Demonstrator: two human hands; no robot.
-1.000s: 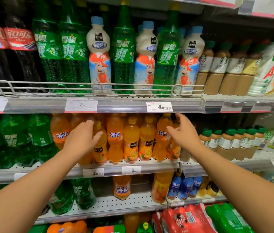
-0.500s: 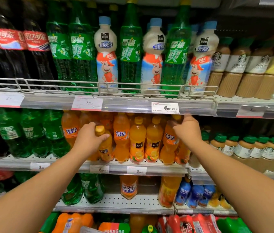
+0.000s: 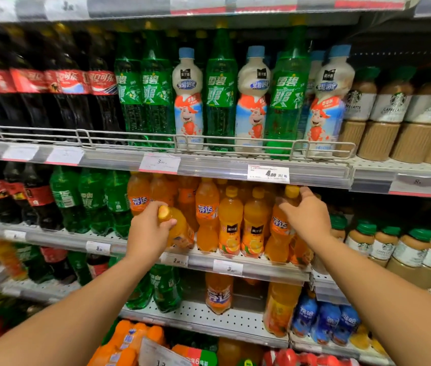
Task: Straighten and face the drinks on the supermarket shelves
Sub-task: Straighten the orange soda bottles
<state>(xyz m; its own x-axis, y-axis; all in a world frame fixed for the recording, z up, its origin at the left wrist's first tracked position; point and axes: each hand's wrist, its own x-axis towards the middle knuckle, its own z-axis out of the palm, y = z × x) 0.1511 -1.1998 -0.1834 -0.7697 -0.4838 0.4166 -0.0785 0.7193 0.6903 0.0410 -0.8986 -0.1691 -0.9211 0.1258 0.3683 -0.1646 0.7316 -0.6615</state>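
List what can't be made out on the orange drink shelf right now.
- Head view: the label of the tilted orange bottle is hidden by the left hand gripping it.
- Orange bottle under the right hand: partly covered.
- Price tags below: print too small and blurred.
- Rear rows: hidden behind the front bottles.

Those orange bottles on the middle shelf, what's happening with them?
A person is tidying the drinks. Their left hand grips a tilted orange bottle by its neck, the yellow cap poking out above the fingers. Their right hand is wrapped round the upper part of another orange soda bottle further right. Between the two, two orange juice bottles stand upright, labels facing out, at the edge of the middle shelf.
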